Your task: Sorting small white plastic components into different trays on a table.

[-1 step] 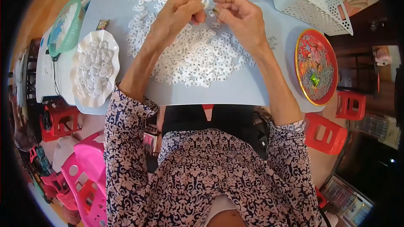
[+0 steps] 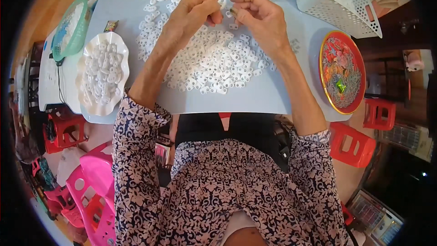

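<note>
Left hand (image 2: 189, 13) nearly unmoved, fingers (image 2: 215, 17) (partly hidden) curled

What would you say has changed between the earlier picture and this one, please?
Nothing has visibly moved, and I see nothing newly taken hold of or let go. The left hand and right hand are as they were over the table; the white pieces, dish, red tray and basket stayed put.

From the pile of white pieces (image 2: 207, 66), I can pass over bare table (image 2: 227, 105) at 6 o'clock; the scalloped dish (image 2: 103, 110) blocks 9, the red tray (image 2: 337, 35) 3, the perforated basket (image 2: 316, 9) 2.
</note>
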`<control>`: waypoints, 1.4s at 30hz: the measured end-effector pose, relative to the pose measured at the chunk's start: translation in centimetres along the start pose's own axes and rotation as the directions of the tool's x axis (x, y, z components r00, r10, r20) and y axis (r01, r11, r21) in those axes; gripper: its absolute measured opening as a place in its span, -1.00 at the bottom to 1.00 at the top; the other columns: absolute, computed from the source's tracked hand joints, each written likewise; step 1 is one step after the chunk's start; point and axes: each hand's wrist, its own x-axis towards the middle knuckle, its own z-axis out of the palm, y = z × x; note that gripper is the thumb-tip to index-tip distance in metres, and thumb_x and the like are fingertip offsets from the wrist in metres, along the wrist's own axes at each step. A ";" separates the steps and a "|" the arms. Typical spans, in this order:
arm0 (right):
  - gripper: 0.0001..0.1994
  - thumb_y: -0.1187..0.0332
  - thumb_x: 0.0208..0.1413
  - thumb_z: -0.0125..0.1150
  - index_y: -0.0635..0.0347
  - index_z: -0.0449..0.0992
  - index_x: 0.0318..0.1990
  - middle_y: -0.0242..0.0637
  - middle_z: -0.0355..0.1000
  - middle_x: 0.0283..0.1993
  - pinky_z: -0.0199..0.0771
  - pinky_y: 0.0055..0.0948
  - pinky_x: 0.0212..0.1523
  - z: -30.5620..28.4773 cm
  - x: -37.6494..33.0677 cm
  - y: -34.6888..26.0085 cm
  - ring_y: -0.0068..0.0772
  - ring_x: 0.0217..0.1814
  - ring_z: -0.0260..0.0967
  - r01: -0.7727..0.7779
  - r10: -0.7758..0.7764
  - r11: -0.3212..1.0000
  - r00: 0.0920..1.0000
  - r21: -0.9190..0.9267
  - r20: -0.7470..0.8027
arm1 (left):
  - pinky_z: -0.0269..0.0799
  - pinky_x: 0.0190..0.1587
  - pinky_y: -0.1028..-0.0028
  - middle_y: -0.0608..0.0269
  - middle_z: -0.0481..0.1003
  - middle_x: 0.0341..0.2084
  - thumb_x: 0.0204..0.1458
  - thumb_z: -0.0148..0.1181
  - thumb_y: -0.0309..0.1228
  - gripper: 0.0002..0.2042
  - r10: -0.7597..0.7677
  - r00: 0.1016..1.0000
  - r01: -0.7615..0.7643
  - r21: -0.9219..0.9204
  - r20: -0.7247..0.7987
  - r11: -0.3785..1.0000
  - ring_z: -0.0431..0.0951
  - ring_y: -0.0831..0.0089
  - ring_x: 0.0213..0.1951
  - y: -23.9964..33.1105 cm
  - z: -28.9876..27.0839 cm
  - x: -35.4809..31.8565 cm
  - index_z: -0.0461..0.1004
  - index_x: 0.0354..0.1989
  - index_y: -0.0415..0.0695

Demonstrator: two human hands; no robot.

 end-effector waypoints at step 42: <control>-0.79 0.51 0.08 0.15 0.32 0.47 -0.11 -0.35 0.46 -0.35 0.49 -0.61 -0.28 0.5 -0.2 -0.4 -0.62 -0.36 0.41 0.012 -0.010 0.999 0.997 0.030 -0.071 | 0.18 -0.50 0.54 0.39 0.27 -0.70 0.21 -0.16 -0.25 -0.67 0.178 0.984 -0.160 0.348 -0.019 0.924 0.24 0.61 -0.58 0.3 1.5 -0.1 0.35 -0.50 -0.19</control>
